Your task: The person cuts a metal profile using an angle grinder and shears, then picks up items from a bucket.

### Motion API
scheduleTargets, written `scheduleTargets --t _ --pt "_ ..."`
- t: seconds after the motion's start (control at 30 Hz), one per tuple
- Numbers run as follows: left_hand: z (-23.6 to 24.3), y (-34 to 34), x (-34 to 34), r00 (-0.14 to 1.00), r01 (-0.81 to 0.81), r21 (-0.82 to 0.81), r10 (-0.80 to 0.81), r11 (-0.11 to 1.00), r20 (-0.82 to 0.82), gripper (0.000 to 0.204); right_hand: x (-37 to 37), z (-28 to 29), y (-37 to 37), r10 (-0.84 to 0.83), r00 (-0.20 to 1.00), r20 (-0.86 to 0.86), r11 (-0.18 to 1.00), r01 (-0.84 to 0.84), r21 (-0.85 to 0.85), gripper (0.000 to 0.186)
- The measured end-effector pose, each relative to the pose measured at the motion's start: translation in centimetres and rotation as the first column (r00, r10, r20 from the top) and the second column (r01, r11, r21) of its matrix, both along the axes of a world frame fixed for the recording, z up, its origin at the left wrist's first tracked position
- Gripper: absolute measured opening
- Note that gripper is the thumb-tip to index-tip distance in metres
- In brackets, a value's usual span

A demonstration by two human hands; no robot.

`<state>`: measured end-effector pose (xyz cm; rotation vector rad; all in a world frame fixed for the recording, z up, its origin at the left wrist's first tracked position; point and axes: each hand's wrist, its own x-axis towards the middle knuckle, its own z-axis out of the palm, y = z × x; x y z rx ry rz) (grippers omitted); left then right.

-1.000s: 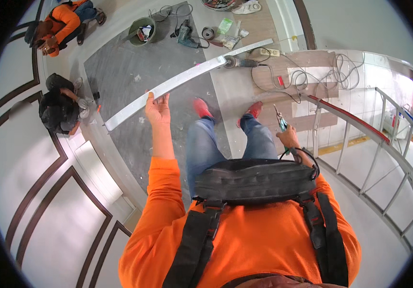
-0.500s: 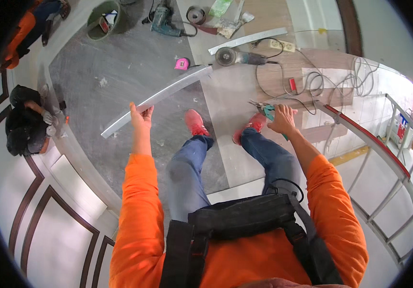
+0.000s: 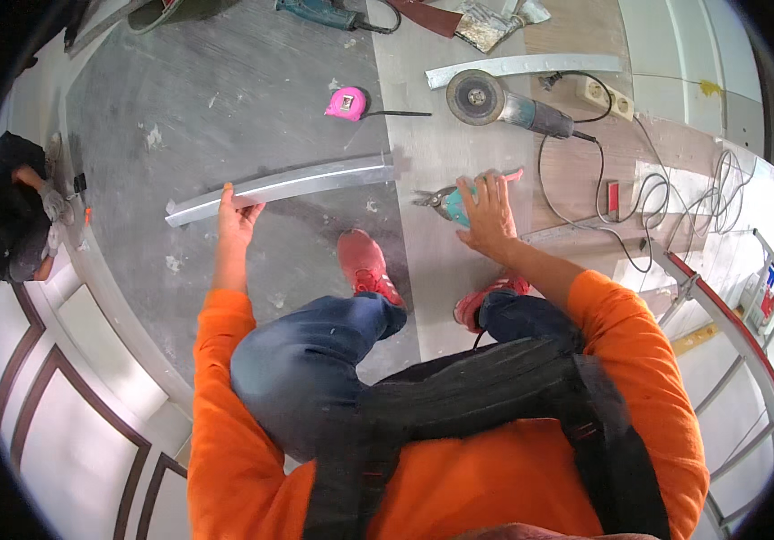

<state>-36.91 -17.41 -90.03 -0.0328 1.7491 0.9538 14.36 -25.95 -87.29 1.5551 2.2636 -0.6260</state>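
I am crouching over a grey floor, red shoes below me. My left hand [image 3: 236, 213] grips a long curved strip of silvery metal profile [image 3: 288, 187] near its left end; the strip runs to the right, low over the floor. My right hand [image 3: 488, 216] rests on a pair of tin snips with teal and red handles [image 3: 448, 200] lying on a pale board, fingers spread over them. Whether the fingers close around the snips is unclear.
A pink tape measure [image 3: 346, 103] lies beyond the strip. An angle grinder [image 3: 495, 99] with its cable, a second curved metal strip [image 3: 522, 66], a power strip [image 3: 608, 97] and a drill [image 3: 319, 13] lie farther off. Another person [image 3: 13, 216] crouches at the left. A railing [image 3: 729, 333] runs on the right.
I have bent lower toward the floor. The metal strip has come down closer to the ground. My right hand has moved onto the snips on the board.
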Motion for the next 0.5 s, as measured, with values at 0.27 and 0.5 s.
scheduleTargets --t 0.27,0.5 --pt "-4.5 0.0 -1.8 0.950 0.213 -0.202 -0.251 0.956 -0.186 0.071 3.0 1.0 6.1 0.254 0.952 -0.168 0.896 -0.297 -0.330 0.091" --pt "-2.0 1.4 -1.6 0.786 0.444 -0.565 -0.605 0.695 -0.126 0.089 9.7 5.4 20.2 0.106 0.963 0.247 0.939 -0.016 -0.343 0.050"
